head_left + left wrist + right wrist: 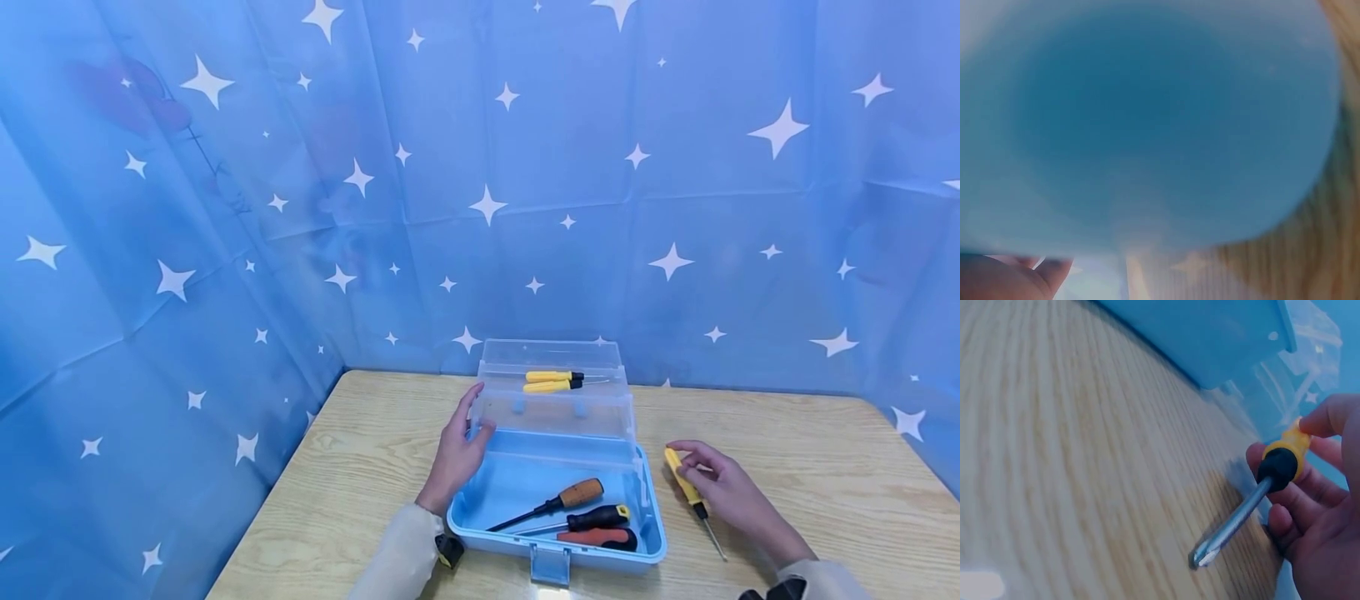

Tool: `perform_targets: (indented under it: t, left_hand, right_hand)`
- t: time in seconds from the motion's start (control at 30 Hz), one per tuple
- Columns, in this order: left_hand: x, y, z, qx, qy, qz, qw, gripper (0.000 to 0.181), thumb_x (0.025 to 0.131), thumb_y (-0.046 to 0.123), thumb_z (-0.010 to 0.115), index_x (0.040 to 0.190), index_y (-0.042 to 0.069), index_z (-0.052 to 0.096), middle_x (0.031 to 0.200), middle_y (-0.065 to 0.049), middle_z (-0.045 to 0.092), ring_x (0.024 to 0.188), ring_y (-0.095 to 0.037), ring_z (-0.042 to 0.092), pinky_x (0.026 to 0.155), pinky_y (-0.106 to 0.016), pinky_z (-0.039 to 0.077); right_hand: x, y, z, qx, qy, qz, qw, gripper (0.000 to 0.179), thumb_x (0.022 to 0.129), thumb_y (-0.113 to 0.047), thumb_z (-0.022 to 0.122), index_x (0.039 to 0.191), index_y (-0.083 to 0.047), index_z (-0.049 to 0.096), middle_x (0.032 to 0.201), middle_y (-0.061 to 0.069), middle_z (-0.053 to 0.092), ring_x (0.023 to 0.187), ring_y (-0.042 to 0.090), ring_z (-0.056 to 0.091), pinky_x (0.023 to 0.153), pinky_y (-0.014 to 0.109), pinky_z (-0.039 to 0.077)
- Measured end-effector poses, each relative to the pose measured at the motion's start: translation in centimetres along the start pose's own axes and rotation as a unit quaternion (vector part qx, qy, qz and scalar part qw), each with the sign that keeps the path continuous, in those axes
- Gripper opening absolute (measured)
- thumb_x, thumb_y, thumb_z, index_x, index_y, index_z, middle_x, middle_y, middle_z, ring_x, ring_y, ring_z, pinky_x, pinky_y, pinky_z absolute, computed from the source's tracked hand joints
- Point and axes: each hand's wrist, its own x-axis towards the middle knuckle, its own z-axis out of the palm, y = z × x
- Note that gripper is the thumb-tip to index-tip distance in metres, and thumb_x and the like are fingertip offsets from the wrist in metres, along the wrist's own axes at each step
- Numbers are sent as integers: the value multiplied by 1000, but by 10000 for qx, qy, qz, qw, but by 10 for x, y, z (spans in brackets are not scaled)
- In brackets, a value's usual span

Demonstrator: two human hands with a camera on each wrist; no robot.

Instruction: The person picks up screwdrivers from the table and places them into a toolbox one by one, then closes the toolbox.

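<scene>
A light blue toolbox [480,537] stands on the table with its clear lid [551,352] raised. My left hand [456,454] is at the left side, thumb and fingers around the edge of the clear upper part. In the left wrist view, the blurred blue toolbox wall [1147,125] fills most of the frame. To the right of the toolbox, my right hand [723,492] pinches a yellow-handled screwdriver [684,479] by its handle. Its metal shaft [1235,519] slants down toward the table in the right wrist view.
Inside the toolbox lie a brown-handled screwdriver [581,493], a black-handled one [600,517] and a red-and-black handle [592,537]. Two yellow screwdrivers [551,387] rest in the clear upper part. A blue latch [550,567] hangs at the front. Behind the wooden table [360,467] hangs a starry curtain [450,167].
</scene>
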Motion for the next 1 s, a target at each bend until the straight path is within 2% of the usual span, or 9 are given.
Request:
perform_targets:
  t: [0.13, 0.27, 0.4, 0.5, 0.63, 0.77, 1.0]
  left_hand:
    - [0, 0, 0, -2, 16, 2, 10000, 55, 102, 37, 53, 149, 52, 30, 156, 11, 37, 144, -24, 36, 114, -57, 34]
    - [0, 0, -1, 13, 26, -19, 10000, 54, 102, 39, 53, 149, 51, 30, 157, 11, 37, 144, -25, 37, 113, -58, 35]
    - [0, 0, -1, 9, 30, -8, 10000, 54, 102, 37, 53, 149, 50, 30, 156, 10, 37, 143, -25, 38, 113, -58, 36]
    - [0, 0, -1, -6, 34, 7, 10000, 55, 102, 35, 53, 150, 50, 30, 156, 10, 37, 143, -26, 38, 113, -58, 36]
    - [-1, 0, -1, -40, 42, 32, 10000, 56, 103, 31, 53, 150, 49, 31, 157, 9, 37, 144, -27, 38, 112, -59, 36]
    - [-1, 0, -1, -59, 53, 47, 10000, 56, 103, 30, 53, 150, 49, 30, 157, 9, 37, 144, -26, 38, 112, -59, 36]
    - [-2, 0, 0, -60, 47, 14, 10000, 54, 102, 35, 53, 150, 49, 31, 157, 9, 37, 143, -27, 38, 112, -59, 37]
  right_hand:
    - [3, -1, -1, 334, -57, 250, 9991, 37, 103, -9, 48, 138, 1, 48, 98, 15, 56, 75, 15, 65, 62, 28, 56]
    - [4, -2, -3, 355, -102, 382, 9986, 37, 104, -12, 47, 140, -1, 46, 99, 15, 56, 69, 18, 63, 53, 27, 49]
    - [4, -4, -4, 402, -178, 448, 9980, 38, 105, -13, 46, 141, -1, 45, 99, 15, 56, 68, 20, 62, 54, 28, 49]
    - [4, -6, -4, 189, -154, 435, 9988, 38, 105, -14, 46, 140, -1, 47, 102, 15, 57, 76, 16, 60, 61, 28, 52]
    - [5, -8, -5, 33, -111, 527, 9985, 37, 105, -15, 47, 140, -2, 48, 107, 15, 57, 78, 14, 55, 58, 28, 50]
    - [6, -8, -6, 49, -103, 729, 9973, 38, 106, -18, 45, 141, -4, 46, 108, 16, 54, 71, 17, 55, 52, 29, 48]
    - [6, -14, -13, -124, -53, 722, 9973, 39, 107, -19, 42, 142, -2, 44, 107, 17, 55, 74, 20, 56, 55, 29, 48]
